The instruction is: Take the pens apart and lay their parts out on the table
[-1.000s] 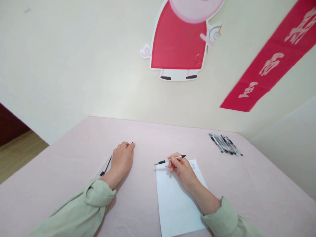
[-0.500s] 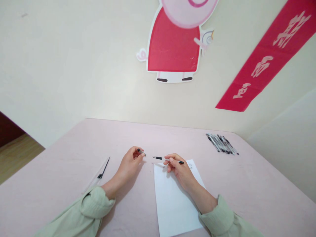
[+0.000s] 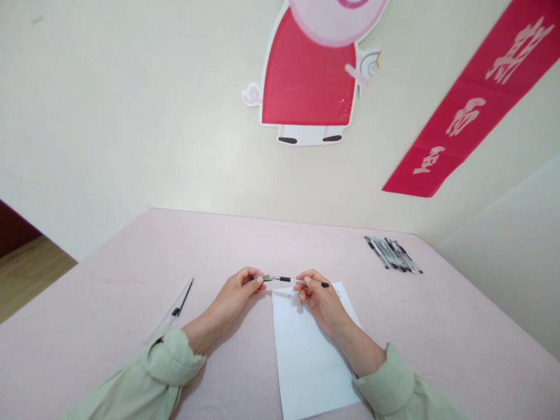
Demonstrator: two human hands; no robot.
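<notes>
A slim black-and-clear pen [image 3: 284, 279] is held level above the pink table [image 3: 109, 303], between both hands. My right hand [image 3: 317, 294] pinches its barrel at the right end, over the top edge of a white sheet of paper [image 3: 306, 356]. My left hand [image 3: 238, 289] pinches a small pen cap at the pen's left tip; cap and tip meet there. Both sleeves are pale green.
Another pen [image 3: 181, 300] lies on the table to the left of my left arm. A bundle of several pens [image 3: 391, 255] lies at the far right near the wall. A cartoon cut-out [image 3: 312, 70] and a red banner [image 3: 472, 105] hang on the wall.
My left hand lifted off the table with a small cap and moved right. It has brought the cap up against the tip of the pen in my right hand.
</notes>
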